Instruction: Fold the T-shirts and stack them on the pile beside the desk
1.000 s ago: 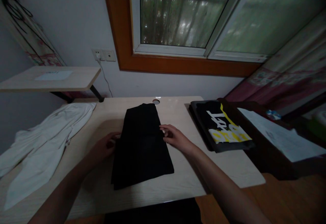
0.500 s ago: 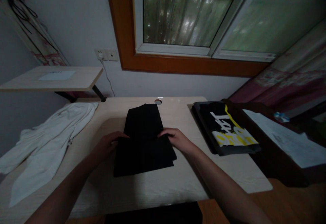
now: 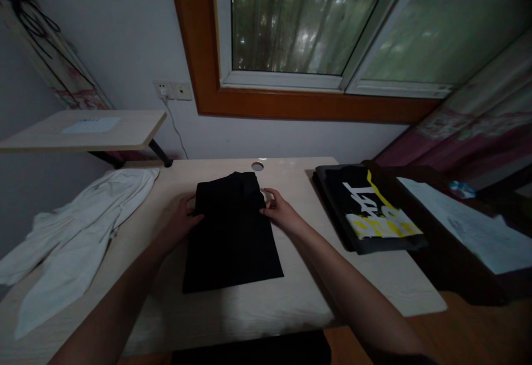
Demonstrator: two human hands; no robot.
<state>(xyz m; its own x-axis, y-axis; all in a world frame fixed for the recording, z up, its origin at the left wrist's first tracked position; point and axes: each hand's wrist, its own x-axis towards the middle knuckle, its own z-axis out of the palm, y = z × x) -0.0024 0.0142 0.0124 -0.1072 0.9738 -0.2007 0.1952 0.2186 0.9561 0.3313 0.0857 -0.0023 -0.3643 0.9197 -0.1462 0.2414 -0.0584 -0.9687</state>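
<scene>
A folded black garment (image 3: 233,237) lies on the light wooden table in front of me; its exact kind is not clear in the dim light. My left hand (image 3: 183,222) is at its left edge, thumb laid over the cloth and the other fingers curled by the side. On the opposite edge, my right hand (image 3: 279,210) has its thumb on the cloth and its index finger bent beside it. Both hands grip the garment's upper half by its sides. A loose band of cloth shows near its top right corner.
To the left, a crumpled white garment (image 3: 95,215) spreads over the table (image 3: 303,293), below a raised shelf (image 3: 137,124). A folded stack with a black, yellow and white print (image 3: 369,207) rests at the right. Beyond it are white sheets (image 3: 465,224) on a dark surface.
Both hands have moved slightly farther up along the garment's sides. Its upper part now lies wider, and the crosswise fold line and the stepped lower right corner no longer show.
</scene>
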